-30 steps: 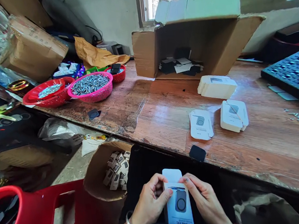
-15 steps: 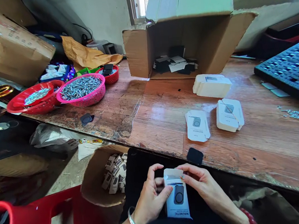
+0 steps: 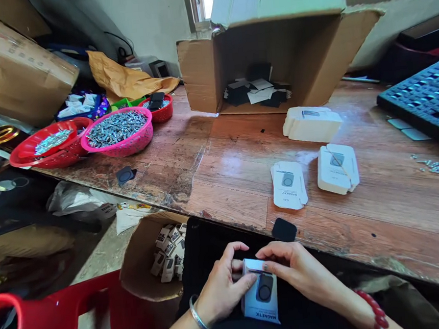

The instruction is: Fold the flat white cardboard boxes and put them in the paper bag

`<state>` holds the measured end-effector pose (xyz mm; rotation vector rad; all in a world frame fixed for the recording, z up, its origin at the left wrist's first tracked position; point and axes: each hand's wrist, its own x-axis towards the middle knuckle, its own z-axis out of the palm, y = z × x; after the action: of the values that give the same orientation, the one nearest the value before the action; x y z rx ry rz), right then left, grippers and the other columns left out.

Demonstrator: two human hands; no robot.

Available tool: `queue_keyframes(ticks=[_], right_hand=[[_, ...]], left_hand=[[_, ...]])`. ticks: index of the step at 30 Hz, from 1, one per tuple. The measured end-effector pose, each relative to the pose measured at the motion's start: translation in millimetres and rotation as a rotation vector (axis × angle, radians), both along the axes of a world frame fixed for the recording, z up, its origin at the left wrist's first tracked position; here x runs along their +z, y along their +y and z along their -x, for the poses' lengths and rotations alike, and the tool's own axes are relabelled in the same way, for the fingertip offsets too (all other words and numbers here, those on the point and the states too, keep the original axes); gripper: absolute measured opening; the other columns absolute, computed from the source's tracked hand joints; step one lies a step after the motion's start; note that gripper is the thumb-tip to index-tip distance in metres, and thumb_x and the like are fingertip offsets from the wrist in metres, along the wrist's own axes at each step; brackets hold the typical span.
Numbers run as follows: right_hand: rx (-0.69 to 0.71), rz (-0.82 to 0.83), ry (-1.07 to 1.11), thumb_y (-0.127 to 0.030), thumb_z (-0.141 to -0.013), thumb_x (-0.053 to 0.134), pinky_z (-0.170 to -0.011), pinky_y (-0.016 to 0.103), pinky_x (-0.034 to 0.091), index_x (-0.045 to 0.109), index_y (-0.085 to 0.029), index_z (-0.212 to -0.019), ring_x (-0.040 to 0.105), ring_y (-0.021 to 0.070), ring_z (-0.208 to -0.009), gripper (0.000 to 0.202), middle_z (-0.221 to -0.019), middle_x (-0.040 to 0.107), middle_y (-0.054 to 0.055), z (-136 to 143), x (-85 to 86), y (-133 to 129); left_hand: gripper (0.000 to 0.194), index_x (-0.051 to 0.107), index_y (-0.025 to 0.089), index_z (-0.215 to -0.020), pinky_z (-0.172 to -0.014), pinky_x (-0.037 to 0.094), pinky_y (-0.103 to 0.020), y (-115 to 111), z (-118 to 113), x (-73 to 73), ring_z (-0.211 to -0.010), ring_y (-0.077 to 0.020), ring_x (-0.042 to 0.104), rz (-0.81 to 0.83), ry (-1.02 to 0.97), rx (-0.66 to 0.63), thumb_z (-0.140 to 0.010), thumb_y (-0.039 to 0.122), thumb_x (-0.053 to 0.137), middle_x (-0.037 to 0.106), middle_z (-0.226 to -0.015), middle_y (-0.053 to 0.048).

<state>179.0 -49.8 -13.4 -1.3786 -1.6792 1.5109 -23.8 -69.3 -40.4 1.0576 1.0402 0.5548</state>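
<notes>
Small white cardboard box [image 3: 262,299]: it is staying between the two hands, just off the near edge of the brown wood-patterned tabletop [image 3: 229,184]; its printed face, showing a dark rounded device, is facing up.
Left hand [image 3: 223,291]: it is holding the small white cardboard box by the left side, the thumb pressing on the printed face, the index finger arching free beyond the far end; the other fingers are partly hiding.
Right hand [image 3: 298,264]: it is curving half open over the far end, the thumb touching the face there; whether it is pinching firmly, I cannot tell.
Step in hand: in my judgement, the person is closing the far end; the fingers are covering the flap, so I cannot tell if it is sitting fully inside.
Next move: it is probably calling for a gentle, even push on this end, the left side being held steady, because thin card is bending easily.
Flat supply: white unfolded printed cards [image 3: 288,185] are lying right of centre, and a banded white card stack [image 3: 337,169] is standing just beside them.
Lower left: a brown open carton [image 3: 134,266] is holding many similar white boxes [image 3: 169,251].
</notes>
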Motion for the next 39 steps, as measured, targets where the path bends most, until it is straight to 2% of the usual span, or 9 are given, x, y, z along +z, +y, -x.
queue_keyframes(ticks=[7, 12, 17, 19, 21, 23, 27, 33, 39], right_hand=[[0.010, -0.050, -0.135, -0.015, -0.083, 0.057, -0.062, 0.027, 0.046, 0.076, -0.019, -0.076, 0.065, 0.0190, -0.067, 0.020, -0.074, 0.075, 0.002, 6.7, -1.2, 6.0], [0.101, -0.119, -0.144, -0.009, -0.079, 0.058, -0.061, 0.026, 0.045, 0.075, -0.019, -0.071, 0.063, 0.0175, -0.065, 0.021, -0.068, 0.071, 0.001, 5.9, 6.0, 10.4], [0.227, -0.078, 0.008, -0.023, -0.090, 0.061, -0.070, 0.028, 0.050, 0.079, -0.025, -0.088, 0.066, 0.0183, -0.079, 0.019, -0.093, 0.073, 0.003, -4.8, 11.9, 9.0], [0.185, 0.038, 0.075, -0.028, -0.088, 0.065, -0.070, 0.028, 0.052, 0.078, -0.026, -0.099, 0.067, 0.0194, -0.082, 0.017, -0.099, 0.072, 0.004, -6.9, 5.7, 3.9], [0.054, 0.164, 0.160, -0.029, -0.083, 0.069, -0.073, 0.030, 0.054, 0.073, -0.024, -0.109, 0.068, 0.0210, -0.085, 0.026, -0.098, 0.073, 0.005, -5.8, -4.0, -2.4], [-0.052, 0.224, 0.190, -0.029, -0.081, 0.070, -0.076, 0.032, 0.054, 0.072, -0.021, -0.106, 0.069, 0.0221, -0.085, 0.026, -0.093, 0.074, 0.005, -2.5, -13.3, -8.2], [-0.070, 0.121, 0.121, -0.029, -0.084, 0.067, -0.076, 0.032, 0.052, 0.075, -0.018, -0.082, 0.068, 0.0220, -0.082, 0.014, -0.087, 0.074, 0.006, 4.2, -23.0, -16.1], [-0.087, 0.003, 0.092, -0.020, -0.085, 0.064, -0.076, 0.031, 0.051, 0.075, -0.018, -0.080, 0.067, 0.0211, -0.082, 0.012, -0.087, 0.073, 0.006, 10.8, -21.2, -18.0], [-0.050, -0.162, -0.025, -0.014, -0.087, 0.062, -0.067, 0.027, 0.049, 0.073, -0.016, -0.080, 0.063, 0.0181, -0.075, 0.012, -0.084, 0.068, 0.005, 31.7, -8.9, -4.4]], left_hand=[[0.047, 0.041, 0.021, -0.123, -0.067, 0.044, -0.023, 1.9, 1.4, 1.4, -0.071, -0.0131, 0.062, 0.047, -0.021, -0.005, -0.083, 0.023, 0.065, 0.070, -0.086, -0.002], [0.047, 0.043, 0.022, -0.124, -0.063, 0.041, -0.021, -0.9, 2.8, -2.3, -0.066, -0.0115, 0.058, 0.025, -0.034, 0.000, -0.083, 0.026, 0.066, 0.068, -0.081, 0.000], [0.031, 0.062, 0.017, -0.110, -0.073, 0.046, -0.024, -2.4, 6.0, -5.0, -0.079, -0.0164, 0.064, -0.044, -0.045, 0.043, -0.086, 0.034, 0.067, 0.073, -0.089, -0.005], [0.033, 0.067, 0.016, -0.110, -0.081, 0.049, -0.028, -3.2, 7.4, -6.9, -0.090, -0.0204, 0.066, -0.039, -0.057, 0.079, -0.084, 0.038, 0.069, 0.075, -0.097, -0.008], [0.040, 0.069, 0.016, -0.113, -0.084, 0.050, -0.030, -4.5, 8.6, -9.4, -0.093, -0.0226, 0.067, -0.017, -0.063, 0.113, -0.082, 0.041, 0.071, 0.075, -0.102, -0.009], [0.041, 0.072, 0.017, -0.111, -0.082, 0.051, -0.029, -6.2, 9.5, -11.6, -0.091, -0.0224, 0.067, -0.033, -0.034, 0.131, -0.080, 0.044, 0.073, 0.076, -0.101, -0.009], [0.034, 0.076, 0.017, -0.098, -0.073, 0.049, -0.026, -9.6, 10.1, -14.2, -0.080, -0.0191, 0.065, -0.110, 0.028, 0.123, -0.082, 0.047, 0.070, 0.075, -0.087, -0.006], [0.032, 0.075, 0.017, -0.093, -0.069, 0.046, -0.024, -10.0, 11.4, -18.6, -0.074, -0.0167, 0.062, -0.126, 0.033, 0.143, -0.083, 0.048, 0.069, 0.072, -0.082, -0.004], [0.036, 0.073, 0.017, -0.082, -0.066, 0.046, -0.023, -1.8, 12.3, -13.2, -0.071, -0.0164, 0.060, -0.184, 0.056, 0.268, -0.080, 0.052, 0.070, 0.069, -0.076, -0.004]])
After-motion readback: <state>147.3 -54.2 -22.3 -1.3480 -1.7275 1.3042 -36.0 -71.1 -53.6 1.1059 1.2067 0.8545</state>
